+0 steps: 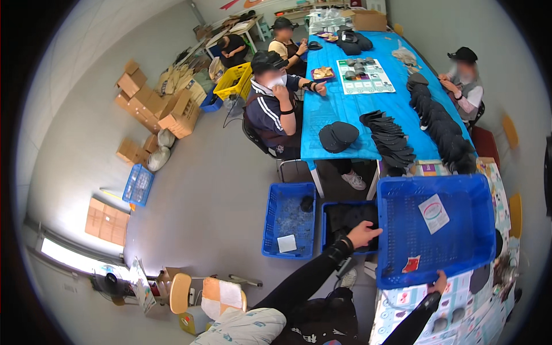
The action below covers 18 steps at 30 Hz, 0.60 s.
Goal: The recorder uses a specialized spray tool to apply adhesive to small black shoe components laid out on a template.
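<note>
The left hand (362, 234) and right hand (440, 283) pinch the blue basket (460, 244) part-closed; one slipping could tip it.

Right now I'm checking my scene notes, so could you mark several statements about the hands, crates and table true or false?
1. The left hand and right hand both touch one large blue crate. True.
2. The right hand is at that crate's far edge. False: it is at the near edge.
3. A white sheet shows inside that crate. True.
4. The far tabletop is red. False: it is blue.
</note>
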### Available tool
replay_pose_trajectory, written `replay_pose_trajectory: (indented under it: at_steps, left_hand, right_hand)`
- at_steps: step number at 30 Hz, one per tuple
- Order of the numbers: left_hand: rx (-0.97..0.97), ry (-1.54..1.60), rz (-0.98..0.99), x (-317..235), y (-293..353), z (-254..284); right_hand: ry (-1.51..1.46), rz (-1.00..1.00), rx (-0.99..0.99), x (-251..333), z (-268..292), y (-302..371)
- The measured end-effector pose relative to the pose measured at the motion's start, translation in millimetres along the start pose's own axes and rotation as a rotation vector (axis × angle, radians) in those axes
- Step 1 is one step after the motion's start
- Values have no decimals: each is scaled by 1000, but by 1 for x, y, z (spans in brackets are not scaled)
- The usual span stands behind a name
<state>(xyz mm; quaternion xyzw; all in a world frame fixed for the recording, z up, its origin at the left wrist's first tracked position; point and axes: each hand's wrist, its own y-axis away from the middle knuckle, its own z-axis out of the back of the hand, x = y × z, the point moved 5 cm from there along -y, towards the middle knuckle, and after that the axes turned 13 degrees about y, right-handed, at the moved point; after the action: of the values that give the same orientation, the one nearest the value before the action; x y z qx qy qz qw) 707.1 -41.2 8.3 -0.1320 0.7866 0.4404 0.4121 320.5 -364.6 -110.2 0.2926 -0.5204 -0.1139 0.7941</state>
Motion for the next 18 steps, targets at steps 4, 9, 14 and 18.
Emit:
replay_pose_trajectory:
  at_steps: [4,9,14,18]
  left_hand:
    - [-21,-150,-197,1,-68,-42]
    - [-117,-107,-182,5,-88,-46]
    - [-114,-98,-135,-2,-82,-51]
    - [-120,-153,-173,-2,-81,-46]
  right_hand:
    - [-306,-148,52,25,-11,29]
    - [-313,-134,-5,30,-11,38]
    - [-282,-152,-29,38,-11,46]
    - [-245,-156,-30,36,-13,44]
